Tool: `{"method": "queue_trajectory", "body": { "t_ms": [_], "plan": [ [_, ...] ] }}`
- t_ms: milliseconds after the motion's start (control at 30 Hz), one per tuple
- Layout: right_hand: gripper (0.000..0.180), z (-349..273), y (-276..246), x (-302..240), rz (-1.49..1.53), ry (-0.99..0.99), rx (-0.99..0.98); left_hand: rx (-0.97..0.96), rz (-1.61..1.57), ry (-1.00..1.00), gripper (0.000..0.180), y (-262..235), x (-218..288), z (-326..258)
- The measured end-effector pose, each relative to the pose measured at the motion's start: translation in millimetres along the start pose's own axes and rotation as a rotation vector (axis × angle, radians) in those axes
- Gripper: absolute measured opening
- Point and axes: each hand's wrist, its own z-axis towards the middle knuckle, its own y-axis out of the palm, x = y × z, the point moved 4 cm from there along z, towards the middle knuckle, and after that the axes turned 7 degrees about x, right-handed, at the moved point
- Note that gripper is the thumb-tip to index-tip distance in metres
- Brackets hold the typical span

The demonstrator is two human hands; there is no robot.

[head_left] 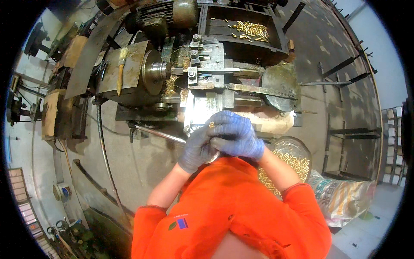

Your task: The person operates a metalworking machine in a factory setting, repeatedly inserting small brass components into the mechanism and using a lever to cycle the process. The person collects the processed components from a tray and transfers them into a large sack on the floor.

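Observation:
My two gloved hands meet close to my chest, in front of the metal lathe-like machine [206, 86]. A small brass piece [211, 124] sticks up from the closed fingers of my left hand [195, 149]. My right hand [241, 136], in a blue glove, is curled over the left one with its fingers bent. Whatever lies inside the right hand is hidden. Below the joined hands shows a bit of a shiny, pale object [213, 157], mostly covered by the gloves.
Brass pieces lie in a dark tray [276, 41] behind the machine; many more fill a round basin [297, 144] by my right arm. A brush [120, 71] rests on a metal plate at left. A sack [345, 198] stands at right. A bar handle [159, 134] juts out.

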Motion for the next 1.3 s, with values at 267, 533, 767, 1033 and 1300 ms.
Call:
{"method": "queue_trajectory", "body": {
  "t_ms": [267,533,767,1033,1300],
  "plan": [
    [0.022,9,-3,3,-0.096,0.025,0.010,0.093,-0.222,-0.089,0.023,-18,-21,9],
    [0.022,17,-8,8,-0.172,-0.004,-0.032,0.049,0.040,-0.022,0.035,-25,-3,8],
    [0.019,63,-102,71,-0.408,0.226,0.146,0.429,0.467,0.095,0.022,-89,90,-27],
    [0.041,131,-167,120,-1.173,-0.007,0.330,0.998,1.156,0.693,0.033,-160,186,-8],
    [0.033,12,-84,79,-0.738,0.046,0.274,0.900,1.436,0.775,0.031,-157,174,8]
  ]
}}
